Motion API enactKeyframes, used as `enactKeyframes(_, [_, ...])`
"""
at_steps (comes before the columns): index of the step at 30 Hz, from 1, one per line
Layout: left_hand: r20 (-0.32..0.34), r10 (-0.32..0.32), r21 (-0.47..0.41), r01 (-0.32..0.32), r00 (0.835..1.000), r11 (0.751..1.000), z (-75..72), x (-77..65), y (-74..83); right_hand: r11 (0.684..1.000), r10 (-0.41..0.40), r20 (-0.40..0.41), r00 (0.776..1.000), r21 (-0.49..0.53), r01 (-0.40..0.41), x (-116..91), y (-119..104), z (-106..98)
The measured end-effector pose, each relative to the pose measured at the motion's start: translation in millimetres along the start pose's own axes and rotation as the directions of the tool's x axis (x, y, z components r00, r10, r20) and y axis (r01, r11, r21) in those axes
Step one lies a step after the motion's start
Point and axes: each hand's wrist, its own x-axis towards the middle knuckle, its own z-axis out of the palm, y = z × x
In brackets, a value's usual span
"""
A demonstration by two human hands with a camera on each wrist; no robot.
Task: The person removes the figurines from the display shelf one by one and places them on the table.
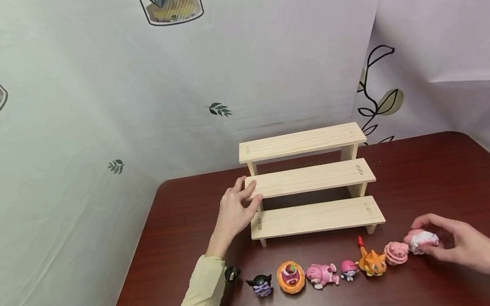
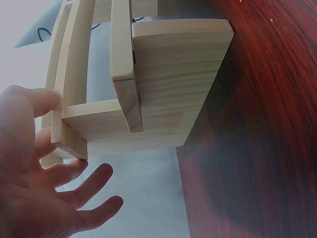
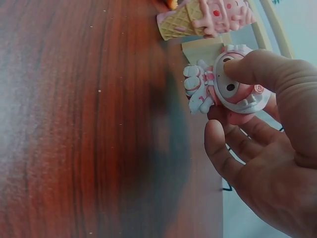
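A three-tier wooden display stand (image 1: 310, 179) is upright on the table. At the left end of its middle board, my left hand (image 1: 233, 213) pinches the board's edge between thumb and fingers; the left wrist view shows the board's end (image 2: 69, 141) there, with other fingers spread below. My right hand (image 1: 467, 247) holds a pink-and-white hooded figurine (image 3: 233, 82) with its thumb on the face and fingers behind. In the head view this figurine (image 1: 423, 242) is at the right end of a row of toys. Beside it is a pink ice-cream cone figure (image 3: 208, 19).
Left along the row are an orange dragon-like figure (image 1: 373, 263), a small pink-haired figure (image 1: 348, 269), a pink bear (image 1: 322, 274), an orange tart-like toy (image 1: 291, 277), a black-and-purple figure (image 1: 261, 286) and a black piece (image 1: 231, 273) by the left sleeve. Printed cloth (image 1: 289, 63) hangs behind the table.
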Motion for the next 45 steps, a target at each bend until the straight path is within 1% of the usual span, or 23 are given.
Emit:
enactKeyframes(5, [0.0, -0.002, -0.004, 0.002, 1.0, 1.0, -0.3, 0.2, 0.8, 1.0, 0.015, 0.005, 1.0, 0.006, -0.016, -2.8, 2.9, 2.1])
enactKeyframes(13, [0.008, -0.01, -0.008, 0.01, 1.0, 1.0, -1.0, -0.7, 0.8, 1.0, 0.03, 0.01, 0.999, -0.011, -0.03, -5.7, 4.9, 4.8])
enactKeyframes(23, [-0.003, -0.001, -0.004, 0.001, 1.0, 1.0, 0.2, 0.8, 0.8, 1.0, 0.016, 0.003, 1.0, -0.018, -0.016, -3.2, 2.8, 5.0])
enactKeyframes(30, [0.008, -0.011, -0.006, 0.011, 1.0, 1.0, 0.1, 0.1, 1.0, 0.999, 0.004, 0.009, 1.0, -0.036, -0.003, -2.7, 3.0, 5.4])
enactKeyframes(37, [0.0, -0.006, -0.005, 0.006, 1.0, 1.0, 0.3, -2.0, -0.8, 0.998, 0.027, 0.007, 1.0, -0.062, -0.027, -1.8, 3.9, 3.4])
enactKeyframes(40, [-0.02, 0.014, -0.004, -0.014, 1.0, 1.0, 1.4, -3.3, -0.9, 0.996, 0.045, -0.015, 0.999, -0.078, -0.046, -2.0, 1.5, -0.3])
enactKeyframes(43, [-0.046, 0.037, 0.008, -0.036, 0.998, 0.999, 2.0, -4.1, -0.5, 0.988, 0.077, -0.061, 0.995, -0.128, -0.084, 0.4, -3.5, -5.7])
enactKeyframes(45, [-0.042, 0.027, 0.012, -0.027, 0.999, 1.0, 2.1, -4.2, 0.9, 0.982, 0.1, -0.098, 0.99, -0.152, -0.115, 2.9, -7.9, -9.3])
